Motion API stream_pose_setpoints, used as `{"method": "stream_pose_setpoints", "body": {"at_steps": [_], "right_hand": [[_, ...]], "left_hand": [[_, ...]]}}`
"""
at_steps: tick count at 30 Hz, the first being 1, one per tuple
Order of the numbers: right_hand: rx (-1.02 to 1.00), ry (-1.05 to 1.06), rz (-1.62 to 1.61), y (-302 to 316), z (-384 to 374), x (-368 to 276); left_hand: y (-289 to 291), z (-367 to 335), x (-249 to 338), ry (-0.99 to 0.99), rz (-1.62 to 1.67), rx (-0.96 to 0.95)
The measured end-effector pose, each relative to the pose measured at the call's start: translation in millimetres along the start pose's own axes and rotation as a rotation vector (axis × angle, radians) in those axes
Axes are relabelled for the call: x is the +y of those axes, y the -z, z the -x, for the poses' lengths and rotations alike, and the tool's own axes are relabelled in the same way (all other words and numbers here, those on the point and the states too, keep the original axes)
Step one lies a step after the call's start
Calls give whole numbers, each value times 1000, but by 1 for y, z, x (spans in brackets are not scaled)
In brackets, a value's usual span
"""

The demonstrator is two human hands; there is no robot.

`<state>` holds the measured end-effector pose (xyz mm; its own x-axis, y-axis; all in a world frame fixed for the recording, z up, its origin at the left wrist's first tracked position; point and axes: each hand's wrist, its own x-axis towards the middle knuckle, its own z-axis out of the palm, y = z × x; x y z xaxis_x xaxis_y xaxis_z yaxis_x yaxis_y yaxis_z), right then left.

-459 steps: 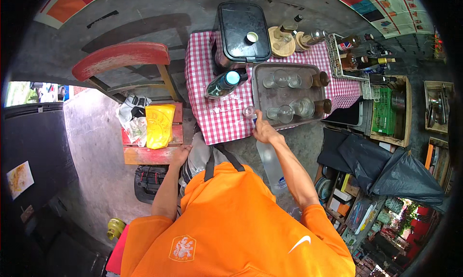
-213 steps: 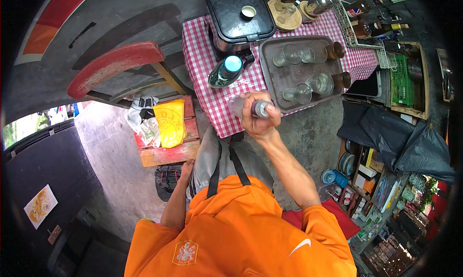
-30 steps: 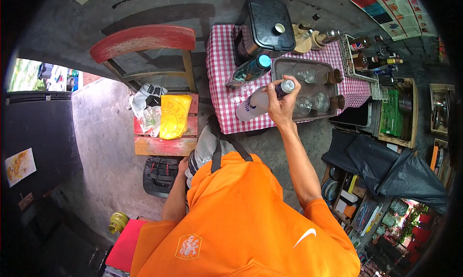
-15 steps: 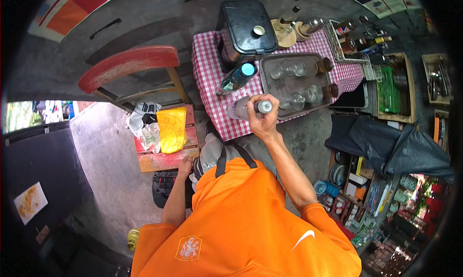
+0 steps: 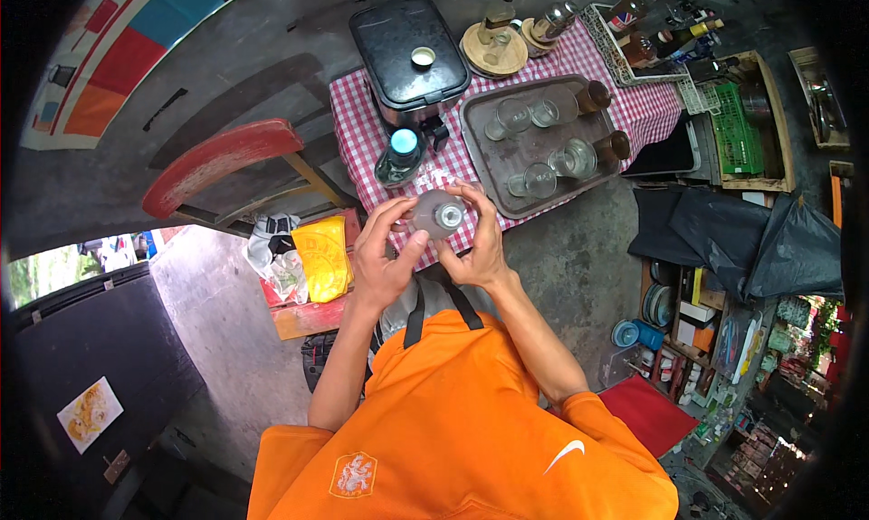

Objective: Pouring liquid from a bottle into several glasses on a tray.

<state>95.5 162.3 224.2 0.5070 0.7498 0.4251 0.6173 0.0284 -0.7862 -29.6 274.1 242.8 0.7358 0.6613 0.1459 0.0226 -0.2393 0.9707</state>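
Note:
A translucent greyish bottle (image 5: 433,214) with an open-looking mouth stands upright at the near edge of the checkered table. My left hand (image 5: 385,256) curves round its left side, thumb at the front. From the right, my right hand (image 5: 478,244) closes on the same bottle with thumb and fingers. The bottle's lower part is hidden by my hands. Just beyond it is a dark bottle with a light-blue cap (image 5: 404,142). To the right, a brown tray (image 5: 480,126) carries several clear glasses (image 5: 540,180) lying or tilted in two rows.
A black lidded bin (image 5: 398,31) with a small round cap (image 5: 423,58) on top stands at the back. Wooden boards (image 5: 493,63) and a wire basket of bottles (image 5: 602,54) are farther right. A red wooden chair (image 5: 312,321) with a yellow bag (image 5: 324,259) is at left.
My left hand has come up from beside the chair to the bottle. My right hand has shifted from its neck to its side, and the bottle is closer to me. The view has tilted.

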Motion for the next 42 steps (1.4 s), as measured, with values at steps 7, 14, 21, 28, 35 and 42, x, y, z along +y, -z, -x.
{"method": "stream_pose_setpoints", "body": {"at_steps": [7, 14, 21, 28, 35, 42], "right_hand": [[-59, -263, -71, 32, 56, 53], [-361, -495, -53, 48, 85, 98], [-370, -589, 33, 37, 72, 129], [-375, -618, 45, 17, 66, 151], [-328, -570, 119, 10, 55, 169], [-388, -558, 103, 13, 51, 167]], "left_hand": [[-32, 0, 30, -257, -349, 113], [-43, 2, 41, -253, -593, 216], [-54, 12, 23, -196, -471, 363], [-75, 19, 16, -85, -332, 565], [-89, 17, 17, -67, -285, 609], [-81, 21, 9, -99, -272, 585]]}}
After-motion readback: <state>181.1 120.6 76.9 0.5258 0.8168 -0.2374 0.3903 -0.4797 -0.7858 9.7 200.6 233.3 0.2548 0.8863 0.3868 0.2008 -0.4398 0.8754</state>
